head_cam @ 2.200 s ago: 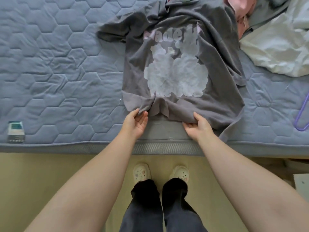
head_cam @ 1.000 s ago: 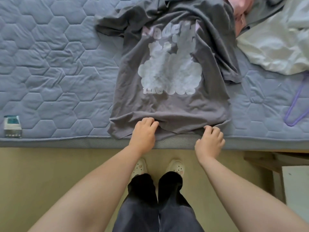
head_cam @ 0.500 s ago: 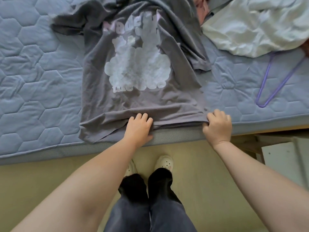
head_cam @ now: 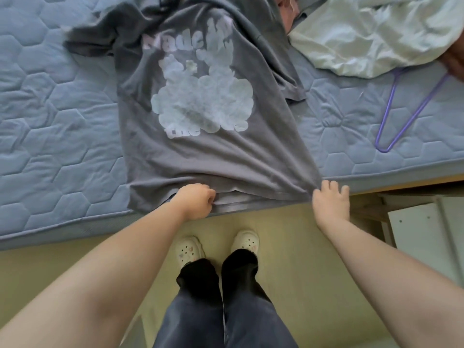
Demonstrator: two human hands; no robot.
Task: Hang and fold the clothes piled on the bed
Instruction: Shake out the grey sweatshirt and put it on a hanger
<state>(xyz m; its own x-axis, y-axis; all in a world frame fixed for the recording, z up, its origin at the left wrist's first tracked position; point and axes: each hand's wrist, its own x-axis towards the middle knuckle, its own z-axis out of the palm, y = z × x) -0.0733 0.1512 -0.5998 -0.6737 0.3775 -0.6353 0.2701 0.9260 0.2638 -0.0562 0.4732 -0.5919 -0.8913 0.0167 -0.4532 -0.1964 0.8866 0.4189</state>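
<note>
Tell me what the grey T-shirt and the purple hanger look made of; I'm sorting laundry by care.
Grey T-shirt: soft matte knit, probably cotton jersey; it drapes and creases loosely, with a pale, chalky print. Purple hanger: a thin, smooth, slightly glossy rod, likely coated wire or plastic; the picture cannot settle which.

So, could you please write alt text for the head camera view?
Two bare hands, left hand and right hand, grip the hem of a grey printed T-shirt spread on a blue quilted mattress. A purple hanger and pale crumpled cloth lie to its right.
</note>
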